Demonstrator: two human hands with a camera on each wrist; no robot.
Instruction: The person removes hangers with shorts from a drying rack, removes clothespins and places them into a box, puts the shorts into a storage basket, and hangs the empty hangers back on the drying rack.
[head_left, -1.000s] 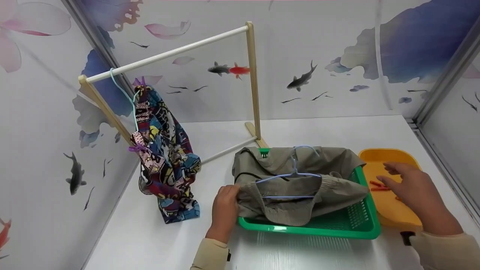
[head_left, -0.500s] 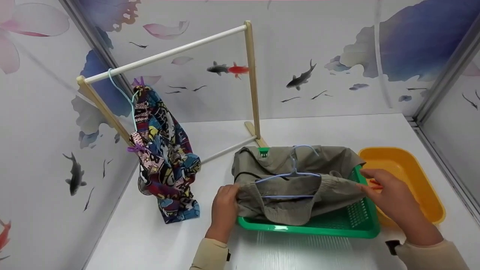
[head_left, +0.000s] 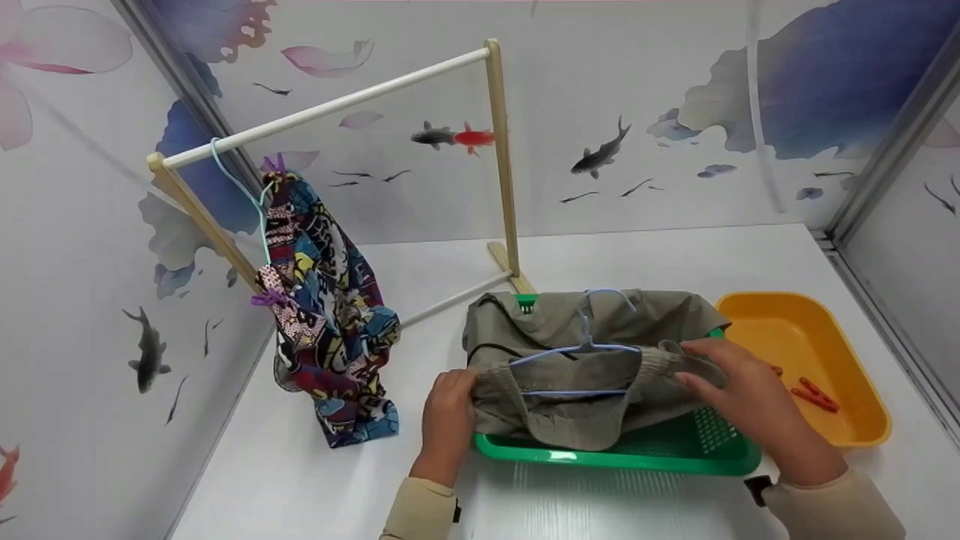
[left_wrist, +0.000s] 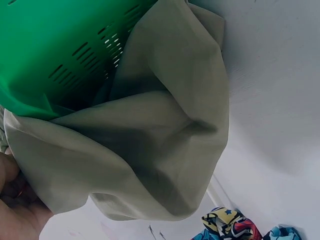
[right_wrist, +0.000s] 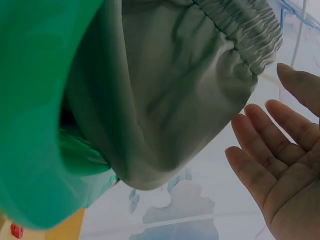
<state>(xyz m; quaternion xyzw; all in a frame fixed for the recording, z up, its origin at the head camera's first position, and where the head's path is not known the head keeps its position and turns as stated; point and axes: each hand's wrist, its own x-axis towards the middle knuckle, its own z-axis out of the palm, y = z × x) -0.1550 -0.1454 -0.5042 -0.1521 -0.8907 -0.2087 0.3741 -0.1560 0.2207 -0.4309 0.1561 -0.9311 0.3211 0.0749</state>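
Observation:
Olive-grey elastic-waist trousers [head_left: 577, 431] lie over a green basket [head_left: 615, 461], with a lilac hanger [head_left: 589, 347] inside the waistband. My left hand [head_left: 450, 420] grips the waistband's left end; in the left wrist view only part of that hand [left_wrist: 20, 205] shows beside the cloth. My right hand [head_left: 757, 405] is at the waistband's right end, thumb and fingers spread. In the right wrist view its fingers [right_wrist: 255, 165] are extended next to the cloth, holding nothing.
An orange tray [head_left: 862, 390] with several red clothespins [head_left: 816, 395] stands right of the basket. At the left, a rack [head_left: 330, 109] bears a patterned garment [head_left: 330, 315] on a pale blue hanger [head_left: 240, 180], with purple clothespins [head_left: 270, 298]. Walls enclose the table.
My right hand has moved left from above the orange tray to the right end of the trousers' waistband. My left hand keeps its grip, and the trousers barely move.

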